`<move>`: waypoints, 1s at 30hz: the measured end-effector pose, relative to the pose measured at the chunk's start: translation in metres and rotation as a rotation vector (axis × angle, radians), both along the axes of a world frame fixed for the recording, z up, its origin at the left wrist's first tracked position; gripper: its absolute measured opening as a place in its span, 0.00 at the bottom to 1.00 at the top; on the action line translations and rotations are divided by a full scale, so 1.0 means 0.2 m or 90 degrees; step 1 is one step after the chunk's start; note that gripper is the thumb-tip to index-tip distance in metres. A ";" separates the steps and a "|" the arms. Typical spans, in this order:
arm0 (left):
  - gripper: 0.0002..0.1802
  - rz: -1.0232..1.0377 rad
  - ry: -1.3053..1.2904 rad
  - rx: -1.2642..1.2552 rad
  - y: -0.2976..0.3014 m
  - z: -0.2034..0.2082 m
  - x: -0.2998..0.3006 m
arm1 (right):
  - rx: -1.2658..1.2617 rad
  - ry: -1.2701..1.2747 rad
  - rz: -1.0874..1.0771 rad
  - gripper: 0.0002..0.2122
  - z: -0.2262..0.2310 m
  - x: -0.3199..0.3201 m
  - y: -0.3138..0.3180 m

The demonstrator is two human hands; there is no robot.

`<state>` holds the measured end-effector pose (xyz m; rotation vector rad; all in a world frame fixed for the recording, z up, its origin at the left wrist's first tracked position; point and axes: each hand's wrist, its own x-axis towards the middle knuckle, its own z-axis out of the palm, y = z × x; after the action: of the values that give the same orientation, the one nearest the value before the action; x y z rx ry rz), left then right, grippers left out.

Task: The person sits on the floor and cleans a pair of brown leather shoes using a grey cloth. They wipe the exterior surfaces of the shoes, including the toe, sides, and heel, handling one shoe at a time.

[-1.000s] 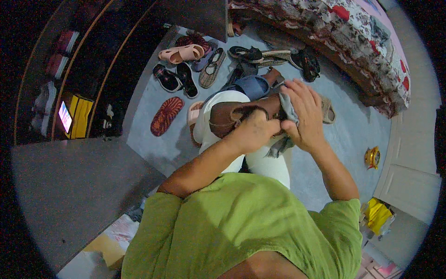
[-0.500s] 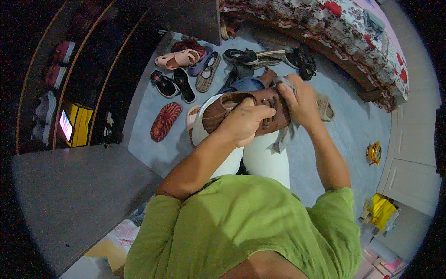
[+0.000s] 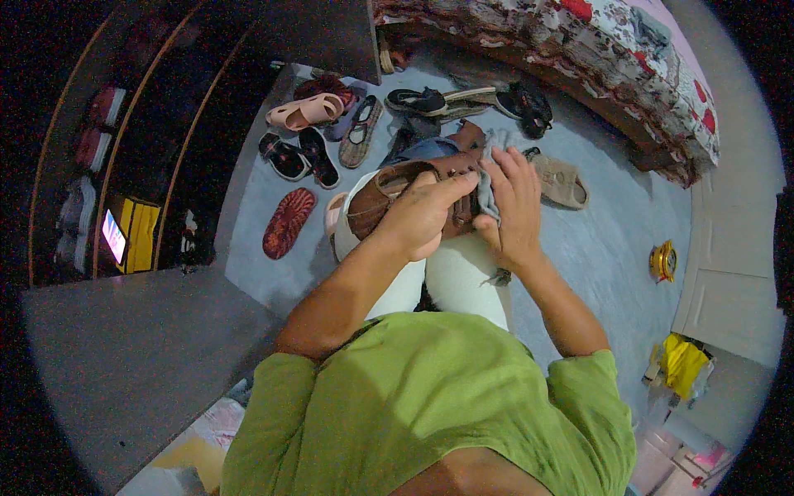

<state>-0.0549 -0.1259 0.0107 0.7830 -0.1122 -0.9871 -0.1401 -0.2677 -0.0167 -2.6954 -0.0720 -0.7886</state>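
A brown leather sandal (image 3: 372,202) with straps and open gaps lies across my thighs. My left hand (image 3: 422,219) grips it from the near side, thumb stretched over the upper. At the sandal's right end, my right hand (image 3: 514,207) presses a grey cloth (image 3: 488,186) against the leather, its fingers fairly straight along the cloth. Part of the cloth hangs down beside my leg. The sandal's underside is hidden. Just beyond it sits a blue item (image 3: 426,149), partly covered. A tan slipper (image 3: 562,182) rests on the floor to the right of my right hand.
Several pairs stand on the grey floor, among them pink sandals (image 3: 306,112), black shoes (image 3: 318,157) and a red patterned slipper (image 3: 289,223). An open shoe cabinet (image 3: 124,331) is at left, a bed (image 3: 529,50) at far right. A gold round object (image 3: 662,261) lies right.
My right hand has moved left and slightly down with the cloth, its fingers straightening over the sandal's end. The left hand keeps its hold. The whole view has shifted slightly.
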 end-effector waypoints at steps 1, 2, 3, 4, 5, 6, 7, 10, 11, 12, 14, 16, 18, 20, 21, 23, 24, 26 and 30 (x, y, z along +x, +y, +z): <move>0.17 0.001 0.011 -0.002 0.00 0.00 0.00 | 0.024 -0.004 0.012 0.34 0.01 0.02 -0.02; 0.17 -0.007 0.007 -0.007 0.00 0.00 0.00 | 0.040 -0.008 0.018 0.33 0.02 0.04 -0.03; 0.17 -0.015 0.004 -0.012 0.00 -0.01 0.00 | 0.056 -0.011 0.025 0.32 0.04 0.06 -0.05; 0.17 -0.023 0.000 -0.017 -0.01 -0.01 0.00 | 0.072 -0.014 0.031 0.30 0.05 0.08 -0.06; 0.16 -0.023 -0.005 -0.031 -0.01 -0.02 0.00 | 0.075 0.000 0.031 0.28 0.05 0.10 -0.08; 0.16 -0.023 -0.011 -0.045 -0.01 -0.03 0.00 | 0.078 0.014 0.030 0.26 0.05 0.12 -0.10; 0.16 -0.023 -0.016 -0.059 -0.01 -0.04 0.00 | 0.081 0.028 0.030 0.25 0.04 0.13 -0.12; 0.15 0.002 -0.019 -0.045 -0.02 -0.05 0.00 | 0.083 0.108 0.007 0.21 0.08 0.17 -0.14; 0.15 0.003 -0.010 -0.040 -0.02 -0.05 0.00 | 0.099 0.139 -0.002 0.21 0.09 0.19 -0.15; 0.14 0.004 -0.001 -0.034 -0.02 -0.05 0.01 | 0.116 0.169 -0.012 0.21 0.09 0.21 -0.16; 0.14 0.001 0.009 -0.026 -0.02 -0.05 0.01 | 0.155 0.213 -0.036 0.20 0.09 0.24 -0.18; 0.15 -0.008 0.011 -0.021 -0.02 -0.04 0.01 | 0.200 0.238 -0.065 0.19 0.09 0.25 -0.19; 0.15 -0.002 0.006 -0.016 -0.02 -0.05 0.00 | 0.250 0.164 -0.055 0.19 0.07 0.24 -0.18; 0.15 -0.007 0.002 -0.026 -0.02 -0.05 0.00 | 0.270 0.113 -0.049 0.19 0.05 0.21 -0.17; 0.16 -0.015 0.001 -0.039 -0.01 -0.04 0.00 | 0.264 0.100 -0.047 0.20 0.04 0.19 -0.17; 0.16 -0.024 0.010 -0.061 -0.01 -0.03 -0.01 | 0.225 0.054 -0.041 0.21 0.01 0.16 -0.15; 0.16 -0.026 0.019 -0.070 -0.01 -0.03 -0.01 | 0.193 0.022 -0.035 0.22 -0.01 0.15 -0.14; 0.17 -0.036 0.025 -0.077 0.00 -0.03 0.00 | 0.134 -0.025 -0.029 0.23 -0.01 0.11 -0.10; 0.18 -0.052 0.007 -0.074 0.01 0.00 0.00 | 0.021 -0.073 -0.038 0.28 -0.02 0.05 -0.04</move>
<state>-0.0552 -0.1245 0.0110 0.6705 -0.1918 -1.0530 -0.1304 -0.2759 -0.0214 -2.6301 -0.0045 -0.9547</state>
